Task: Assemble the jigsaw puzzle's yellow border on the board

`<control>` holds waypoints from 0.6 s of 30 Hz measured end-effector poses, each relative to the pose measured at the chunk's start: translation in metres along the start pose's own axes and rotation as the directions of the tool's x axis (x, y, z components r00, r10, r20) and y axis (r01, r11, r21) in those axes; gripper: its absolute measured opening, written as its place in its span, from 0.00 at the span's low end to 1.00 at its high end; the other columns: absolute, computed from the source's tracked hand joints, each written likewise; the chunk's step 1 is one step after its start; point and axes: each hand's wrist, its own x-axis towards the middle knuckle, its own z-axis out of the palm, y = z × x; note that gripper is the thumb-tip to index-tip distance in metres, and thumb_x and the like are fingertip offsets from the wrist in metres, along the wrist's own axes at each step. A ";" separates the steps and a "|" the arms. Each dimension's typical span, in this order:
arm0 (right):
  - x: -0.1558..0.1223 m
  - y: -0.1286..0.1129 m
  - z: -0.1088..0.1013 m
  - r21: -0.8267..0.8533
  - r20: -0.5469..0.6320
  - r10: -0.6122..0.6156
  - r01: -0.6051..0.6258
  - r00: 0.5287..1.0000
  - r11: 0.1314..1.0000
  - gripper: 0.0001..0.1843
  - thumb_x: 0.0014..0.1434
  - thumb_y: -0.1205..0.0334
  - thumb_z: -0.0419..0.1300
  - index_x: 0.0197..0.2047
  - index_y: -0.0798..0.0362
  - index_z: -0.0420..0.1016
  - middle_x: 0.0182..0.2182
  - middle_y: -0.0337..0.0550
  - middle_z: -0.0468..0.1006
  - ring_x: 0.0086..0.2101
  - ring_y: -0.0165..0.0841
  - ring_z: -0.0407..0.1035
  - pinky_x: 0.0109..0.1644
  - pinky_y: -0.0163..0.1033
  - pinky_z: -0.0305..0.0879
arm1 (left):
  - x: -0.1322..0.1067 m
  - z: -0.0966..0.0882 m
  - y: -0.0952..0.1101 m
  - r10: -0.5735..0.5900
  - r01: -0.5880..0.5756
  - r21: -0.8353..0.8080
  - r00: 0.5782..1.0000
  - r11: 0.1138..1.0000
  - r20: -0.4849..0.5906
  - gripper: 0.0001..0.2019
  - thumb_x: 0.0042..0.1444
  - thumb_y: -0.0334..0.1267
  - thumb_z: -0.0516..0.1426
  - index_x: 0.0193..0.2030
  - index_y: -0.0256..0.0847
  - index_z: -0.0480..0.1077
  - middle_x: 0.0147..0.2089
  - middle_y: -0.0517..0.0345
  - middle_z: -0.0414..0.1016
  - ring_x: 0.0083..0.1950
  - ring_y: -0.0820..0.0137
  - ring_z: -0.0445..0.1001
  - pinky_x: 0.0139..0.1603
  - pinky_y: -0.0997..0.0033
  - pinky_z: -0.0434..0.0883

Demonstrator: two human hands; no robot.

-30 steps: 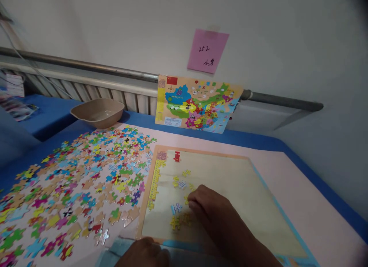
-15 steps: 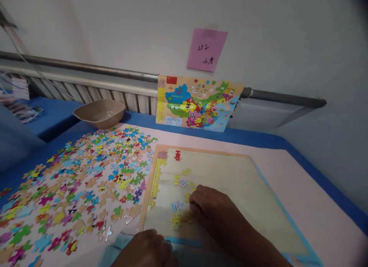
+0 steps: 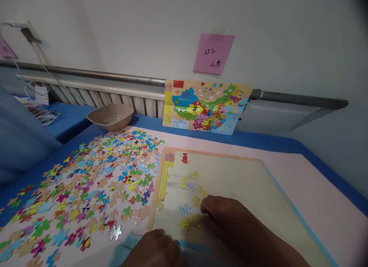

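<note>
A wooden puzzle tray (image 3: pixel 244 182) lies on the table, holding a few placed pieces: a red one (image 3: pixel 184 157) near its top left and several yellow ones (image 3: pixel 188 221) lower down. My right hand (image 3: pixel 227 217) rests on the tray with its fingers curled down beside the yellow pieces; what the fingertips press on is hidden. My left hand (image 3: pixel 156 249) sits at the tray's near edge, fingers bent over it. A wide spread of colourful loose pieces (image 3: pixel 86 190) covers the table to the left.
A finished map picture (image 3: pixel 205 106) leans against the radiator at the back. A beige bowl (image 3: pixel 110 117) stands behind the loose pieces. A pink note (image 3: pixel 213 54) is stuck on the wall. A blue cloth (image 3: pixel 273 142) edges the pink tabletop.
The view has shifted, so everything sits a little further right and lower. My right hand stays by the yellow pieces; my left hand shows more at the tray's near edge.
</note>
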 end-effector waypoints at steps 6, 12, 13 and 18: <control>-0.003 -0.003 0.001 0.010 -0.007 -0.011 0.011 1.000 1.000 0.09 0.64 0.73 0.60 0.33 0.50 0.72 0.32 0.38 0.80 0.30 0.33 0.70 0.34 0.37 0.54 | 0.007 -0.009 0.001 0.019 -0.018 0.021 0.999 1.000 -0.043 0.17 0.74 0.32 0.53 0.31 0.44 0.61 0.23 0.67 0.68 0.21 0.72 0.65 0.25 0.65 0.58; -0.003 -0.004 0.000 0.000 0.004 -0.056 0.056 0.998 0.998 0.09 0.64 0.73 0.61 0.35 0.50 0.72 0.34 0.37 0.79 0.33 0.33 0.71 0.36 0.37 0.54 | 0.012 -0.018 0.003 0.010 -0.011 -0.012 0.999 1.000 -0.031 0.15 0.70 0.34 0.59 0.31 0.45 0.61 0.25 0.67 0.68 0.23 0.71 0.66 0.26 0.64 0.58; -0.004 -0.004 -0.001 0.001 0.009 -0.051 0.051 0.999 0.999 0.08 0.64 0.74 0.62 0.36 0.51 0.72 0.34 0.37 0.80 0.34 0.34 0.71 0.37 0.37 0.54 | 0.012 -0.019 0.003 0.005 -0.005 -0.021 0.999 1.000 -0.033 0.15 0.70 0.35 0.59 0.31 0.45 0.61 0.25 0.67 0.69 0.23 0.71 0.66 0.26 0.64 0.59; -0.008 -0.001 -0.008 -0.009 0.019 -0.050 0.050 0.999 0.999 0.10 0.60 0.76 0.62 0.38 0.51 0.73 0.36 0.38 0.80 0.37 0.35 0.72 0.39 0.38 0.55 | 0.013 -0.020 0.004 0.000 0.000 -0.011 1.000 1.000 -0.025 0.16 0.73 0.33 0.54 0.31 0.45 0.61 0.24 0.66 0.69 0.22 0.69 0.65 0.24 0.63 0.58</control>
